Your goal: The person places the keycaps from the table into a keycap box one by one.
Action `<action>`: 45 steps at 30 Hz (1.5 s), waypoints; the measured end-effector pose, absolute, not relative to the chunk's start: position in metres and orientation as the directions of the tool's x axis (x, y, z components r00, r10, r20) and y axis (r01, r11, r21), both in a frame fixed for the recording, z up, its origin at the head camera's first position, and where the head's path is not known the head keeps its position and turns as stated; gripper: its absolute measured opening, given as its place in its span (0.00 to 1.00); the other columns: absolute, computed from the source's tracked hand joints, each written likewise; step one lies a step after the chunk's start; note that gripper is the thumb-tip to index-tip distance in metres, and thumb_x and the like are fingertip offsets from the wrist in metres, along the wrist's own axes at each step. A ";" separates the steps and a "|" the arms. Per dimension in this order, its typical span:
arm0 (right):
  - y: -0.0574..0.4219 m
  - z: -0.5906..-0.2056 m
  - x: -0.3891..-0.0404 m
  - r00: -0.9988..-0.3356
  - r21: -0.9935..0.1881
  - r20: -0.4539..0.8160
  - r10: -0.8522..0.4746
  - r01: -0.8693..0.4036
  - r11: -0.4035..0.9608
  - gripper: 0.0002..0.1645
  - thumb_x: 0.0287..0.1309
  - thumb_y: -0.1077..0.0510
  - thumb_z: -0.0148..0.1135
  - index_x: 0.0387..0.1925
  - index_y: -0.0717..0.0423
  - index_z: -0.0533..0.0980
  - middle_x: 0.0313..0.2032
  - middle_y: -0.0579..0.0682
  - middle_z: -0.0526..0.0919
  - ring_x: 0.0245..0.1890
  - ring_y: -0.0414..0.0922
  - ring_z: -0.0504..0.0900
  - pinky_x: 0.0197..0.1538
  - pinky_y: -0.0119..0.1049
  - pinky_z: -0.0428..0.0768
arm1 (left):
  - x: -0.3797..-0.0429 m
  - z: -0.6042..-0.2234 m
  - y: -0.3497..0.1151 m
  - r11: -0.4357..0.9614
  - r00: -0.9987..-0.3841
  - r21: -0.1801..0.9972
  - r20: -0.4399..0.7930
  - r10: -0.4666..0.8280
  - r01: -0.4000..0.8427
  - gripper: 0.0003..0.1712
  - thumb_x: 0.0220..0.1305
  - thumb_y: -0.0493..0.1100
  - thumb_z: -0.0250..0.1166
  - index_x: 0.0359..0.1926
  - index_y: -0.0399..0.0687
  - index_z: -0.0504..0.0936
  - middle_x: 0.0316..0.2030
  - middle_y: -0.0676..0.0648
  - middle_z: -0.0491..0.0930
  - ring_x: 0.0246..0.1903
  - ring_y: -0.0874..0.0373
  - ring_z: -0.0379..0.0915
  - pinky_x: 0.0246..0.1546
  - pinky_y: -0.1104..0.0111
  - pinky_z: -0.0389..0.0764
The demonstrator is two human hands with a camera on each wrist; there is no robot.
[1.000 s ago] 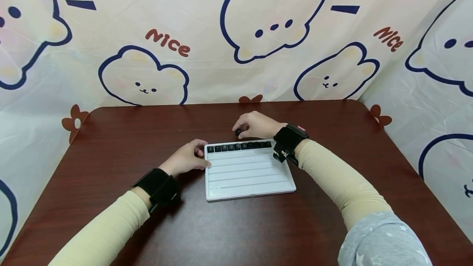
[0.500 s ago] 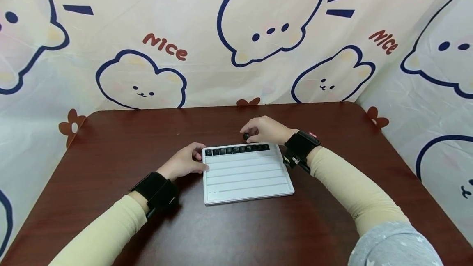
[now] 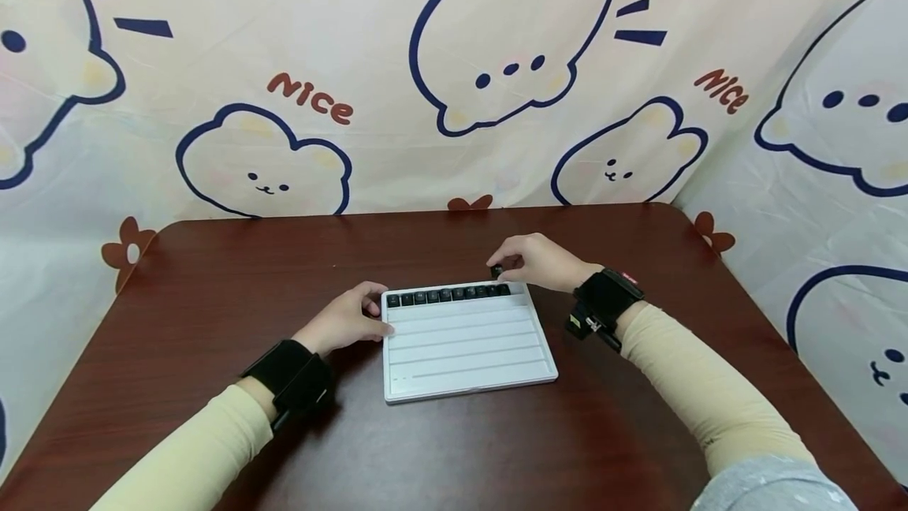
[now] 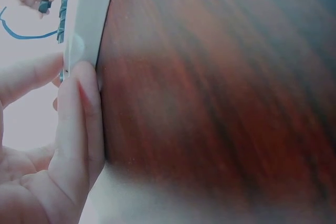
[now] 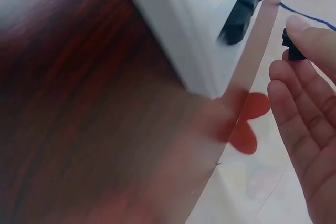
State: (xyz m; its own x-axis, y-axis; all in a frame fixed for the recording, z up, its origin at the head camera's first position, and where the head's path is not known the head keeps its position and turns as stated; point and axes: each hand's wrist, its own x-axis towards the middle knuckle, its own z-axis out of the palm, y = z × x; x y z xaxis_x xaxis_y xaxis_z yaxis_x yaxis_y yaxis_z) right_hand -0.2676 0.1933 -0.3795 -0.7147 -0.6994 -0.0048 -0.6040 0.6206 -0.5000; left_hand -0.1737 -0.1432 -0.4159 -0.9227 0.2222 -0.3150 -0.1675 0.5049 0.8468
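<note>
A shallow white tray (image 3: 464, 349) with ridged rows lies on the table, seen from above in the head view. Along its far row sit several black keycaps (image 3: 445, 295), with a short bare stretch at the right end. My left hand (image 3: 340, 318) grips the tray's left edge; in the left wrist view its fingertips (image 4: 86, 80) press the white side. Beyond the far right part of the tray, my right hand (image 3: 542, 260) pinches one black keycap (image 5: 292, 47) between thumb and fingers. That keycap is apart from the row, and its top is not readable.
The dark brown wooden table (image 3: 482, 448) extends on all sides of the tray. A pale cloth (image 3: 383, 61) printed with cartoon outlines hangs behind the table and at both sides. Black bands (image 3: 291, 377) are strapped round both wrists.
My right hand has moved to the right along the tray's far edge with the keycap pinched in it. The left hand keeps its grip. The head view has shifted slightly.
</note>
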 end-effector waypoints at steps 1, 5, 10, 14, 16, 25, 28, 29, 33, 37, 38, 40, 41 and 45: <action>0.197 -0.380 -0.267 -0.717 -0.501 -0.001 -0.697 -0.603 0.621 0.16 0.62 0.66 0.71 0.52 0.59 0.85 0.46 0.49 0.84 0.42 0.45 0.79 0.46 0.40 0.81 | -0.174 -0.416 -0.143 0.505 -0.923 0.847 -0.315 0.221 -0.168 0.38 0.60 0.31 0.74 0.68 0.33 0.68 0.42 0.39 0.71 0.33 0.53 0.77 0.35 0.67 0.83; 0.210 -0.383 -0.266 -0.726 -0.502 0.016 -0.688 -0.600 0.622 0.17 0.61 0.66 0.71 0.52 0.58 0.85 0.49 0.50 0.84 0.45 0.46 0.81 0.46 0.40 0.83 | -0.175 -0.416 -0.142 0.502 -0.924 0.849 -0.312 0.221 -0.167 0.38 0.60 0.31 0.74 0.68 0.33 0.68 0.42 0.39 0.71 0.33 0.53 0.77 0.35 0.67 0.83; 0.222 -0.387 -0.264 -0.748 -0.492 0.019 -0.664 -0.585 0.645 0.18 0.60 0.66 0.72 0.52 0.58 0.85 0.49 0.50 0.85 0.46 0.46 0.82 0.47 0.40 0.83 | -0.176 -0.415 -0.142 0.501 -0.927 0.850 -0.304 0.220 -0.160 0.37 0.60 0.31 0.74 0.68 0.33 0.68 0.42 0.38 0.71 0.33 0.53 0.77 0.35 0.67 0.83; 0.226 -0.390 -0.260 -0.762 -0.493 -0.004 -0.647 -0.562 0.665 0.17 0.60 0.65 0.73 0.52 0.56 0.86 0.49 0.50 0.85 0.48 0.46 0.82 0.48 0.40 0.83 | -0.174 -0.416 -0.142 0.507 -0.926 0.847 -0.307 0.220 -0.160 0.37 0.60 0.31 0.74 0.68 0.33 0.68 0.42 0.38 0.71 0.33 0.53 0.77 0.35 0.67 0.83; 0.226 -0.391 -0.259 -0.762 -0.494 -0.007 -0.648 -0.561 0.665 0.17 0.60 0.65 0.73 0.51 0.56 0.86 0.48 0.49 0.85 0.47 0.46 0.82 0.48 0.40 0.84 | -0.173 -0.417 -0.143 0.503 -0.925 0.849 -0.307 0.222 -0.161 0.37 0.60 0.31 0.74 0.68 0.33 0.68 0.42 0.38 0.71 0.33 0.53 0.77 0.36 0.67 0.83; 0.222 -0.396 -0.257 -0.753 -0.493 -0.025 -0.658 -0.563 0.663 0.14 0.58 0.65 0.74 0.47 0.55 0.87 0.41 0.44 0.81 0.38 0.43 0.77 0.42 0.37 0.80 | -0.174 -0.418 -0.144 0.505 -0.926 0.848 -0.307 0.221 -0.161 0.37 0.60 0.32 0.74 0.68 0.33 0.68 0.43 0.38 0.71 0.33 0.53 0.77 0.36 0.67 0.84; 0.222 -0.398 -0.257 -0.760 -0.493 -0.035 -0.648 -0.551 0.673 0.14 0.57 0.65 0.75 0.47 0.54 0.87 0.39 0.44 0.81 0.37 0.43 0.76 0.40 0.36 0.79 | -0.175 -0.419 -0.144 0.503 -0.926 0.850 -0.305 0.224 -0.158 0.37 0.60 0.31 0.74 0.68 0.33 0.68 0.42 0.38 0.71 0.33 0.53 0.77 0.36 0.67 0.84; 0.222 -0.399 -0.257 -0.763 -0.493 -0.037 -0.645 -0.547 0.676 0.14 0.57 0.64 0.75 0.47 0.54 0.87 0.39 0.43 0.81 0.37 0.43 0.76 0.40 0.36 0.79 | -0.175 -0.419 -0.144 0.502 -0.926 0.851 -0.303 0.225 -0.157 0.37 0.60 0.31 0.74 0.68 0.33 0.68 0.42 0.38 0.71 0.33 0.53 0.77 0.36 0.66 0.84; 0.221 -0.400 -0.256 -0.769 -0.498 -0.030 -0.638 -0.542 0.677 0.14 0.57 0.65 0.75 0.45 0.55 0.86 0.38 0.44 0.80 0.36 0.43 0.76 0.40 0.37 0.79 | -0.174 -0.419 -0.143 0.497 -0.926 0.854 -0.301 0.229 -0.154 0.38 0.60 0.31 0.74 0.68 0.32 0.68 0.42 0.38 0.71 0.33 0.53 0.77 0.36 0.66 0.84; 0.220 -0.402 -0.256 -0.777 -0.499 -0.029 -0.629 -0.534 0.683 0.13 0.57 0.65 0.75 0.45 0.54 0.86 0.39 0.44 0.80 0.36 0.43 0.76 0.40 0.37 0.79 | -0.174 -0.419 -0.143 0.496 -0.925 0.853 -0.304 0.226 -0.159 0.38 0.60 0.30 0.74 0.68 0.33 0.67 0.42 0.38 0.71 0.33 0.53 0.77 0.36 0.66 0.84; 0.220 -0.403 -0.256 -0.779 -0.499 -0.030 -0.627 -0.532 0.684 0.13 0.57 0.64 0.75 0.44 0.54 0.86 0.39 0.44 0.80 0.37 0.43 0.76 0.40 0.37 0.80 | -0.174 -0.419 -0.143 0.497 -0.925 0.852 -0.306 0.225 -0.161 0.38 0.60 0.30 0.74 0.68 0.33 0.68 0.42 0.38 0.71 0.33 0.53 0.77 0.36 0.66 0.84; 0.220 -0.404 -0.257 -0.781 -0.498 -0.032 -0.624 -0.528 0.687 0.13 0.57 0.64 0.75 0.44 0.54 0.86 0.39 0.44 0.80 0.37 0.43 0.76 0.41 0.37 0.80 | -0.174 -0.419 -0.143 0.498 -0.925 0.852 -0.308 0.224 -0.163 0.38 0.60 0.31 0.74 0.68 0.33 0.68 0.42 0.38 0.71 0.33 0.53 0.77 0.36 0.66 0.84; 0.220 -0.404 -0.257 -0.782 -0.497 -0.033 -0.623 -0.528 0.689 0.13 0.57 0.64 0.76 0.44 0.54 0.86 0.39 0.44 0.80 0.37 0.43 0.76 0.41 0.37 0.80 | -0.174 -0.419 -0.143 0.499 -0.924 0.851 -0.309 0.224 -0.163 0.38 0.60 0.31 0.74 0.68 0.33 0.68 0.42 0.38 0.71 0.33 0.53 0.77 0.36 0.66 0.84; 0.220 -0.403 -0.256 -0.786 -0.499 -0.038 -0.617 -0.520 0.694 0.14 0.57 0.64 0.76 0.45 0.54 0.86 0.39 0.44 0.80 0.37 0.43 0.76 0.41 0.37 0.80 | -0.174 -0.419 -0.144 0.499 -0.925 0.851 -0.308 0.224 -0.163 0.38 0.60 0.31 0.74 0.68 0.33 0.68 0.42 0.38 0.71 0.33 0.53 0.77 0.36 0.66 0.84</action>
State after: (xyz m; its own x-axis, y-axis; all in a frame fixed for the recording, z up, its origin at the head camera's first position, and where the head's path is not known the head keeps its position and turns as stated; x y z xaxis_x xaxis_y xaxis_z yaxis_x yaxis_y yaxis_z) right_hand -0.2560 0.2199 -0.4035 -0.7864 -0.6166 -0.0384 -0.5196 0.6938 -0.4986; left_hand -0.1742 -0.1435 -0.4186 -0.9247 0.2239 -0.3080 -0.1626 0.4991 0.8511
